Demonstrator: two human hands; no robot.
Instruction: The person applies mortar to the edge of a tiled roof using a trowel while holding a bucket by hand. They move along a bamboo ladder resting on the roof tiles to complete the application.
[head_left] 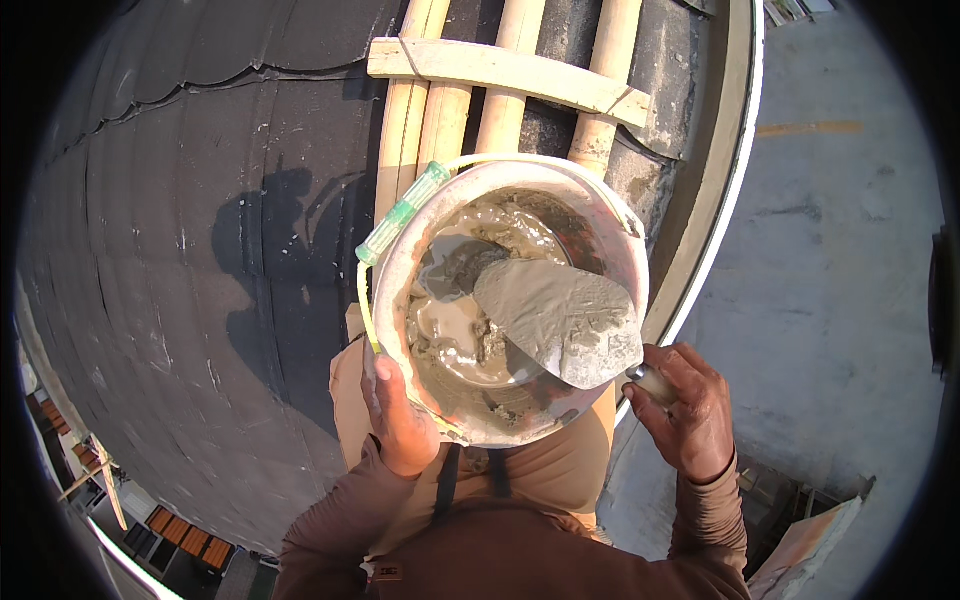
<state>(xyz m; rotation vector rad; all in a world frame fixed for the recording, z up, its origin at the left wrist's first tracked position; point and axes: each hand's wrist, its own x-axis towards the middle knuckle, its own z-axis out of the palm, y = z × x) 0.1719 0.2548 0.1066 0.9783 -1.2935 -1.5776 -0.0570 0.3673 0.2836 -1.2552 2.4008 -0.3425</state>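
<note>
A round, whitish bucket (pixel 632 262) smeared with mortar is in front of my body. Wet grey mortar (pixel 450 325) with a watery, shiny surface lies inside it. My left hand (pixel 400 418) grips the bucket's near left rim, with the thumb up along the outside. In my right hand (pixel 690 408) is the handle of a trowel (pixel 562 318), its wide blade over the bucket's opening and coated with grey mortar. The bucket's yellowish bail, with a green grip (pixel 404 213), rests along the left rim.
Dark roof tiles (pixel 150 260) slope away on the left, with my shadow on them. A bamboo ladder (pixel 505 75) with a wooden crosspiece lies beyond the bucket. A white-edged gutter (pixel 735 190) runs along the right, beside a grey surface (pixel 830 260) lower down.
</note>
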